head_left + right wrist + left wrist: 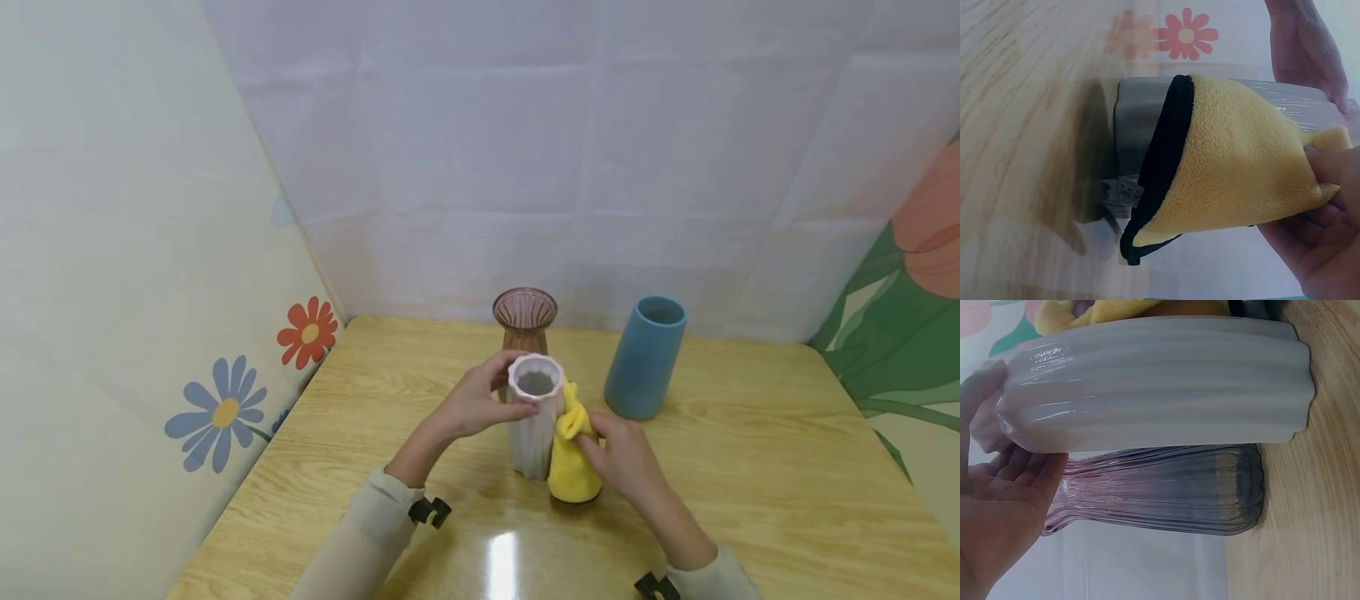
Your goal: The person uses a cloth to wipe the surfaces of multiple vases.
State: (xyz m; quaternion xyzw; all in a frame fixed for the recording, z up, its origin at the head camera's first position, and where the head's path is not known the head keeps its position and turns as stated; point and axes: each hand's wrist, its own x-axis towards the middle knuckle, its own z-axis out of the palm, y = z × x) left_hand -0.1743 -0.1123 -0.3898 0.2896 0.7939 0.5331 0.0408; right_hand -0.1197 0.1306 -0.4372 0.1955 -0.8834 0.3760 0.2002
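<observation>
My left hand [474,402] grips a white fluted vase [530,442] near its scalloped rim, thumb on the near side and fingers behind. The vase stands upright, and in the left wrist view its base [1300,394] is right at the wood tabletop. Bunched between the fingers of my right hand [626,458] is a yellow fleecy cloth [574,471] with a dark edging and a small white tag [1129,191]. It hangs along the right side of the white vase and hides part of it. Right behind the white vase is a pinkish-purple ribbed glass vase [525,310] with a flared mouth.
A blue tapered vase [645,367] stands farther back on the right of the wooden table [750,467]. Pale cloth [480,167] hangs behind the table's back edge. Flower-printed panels [112,250] border the left and right sides.
</observation>
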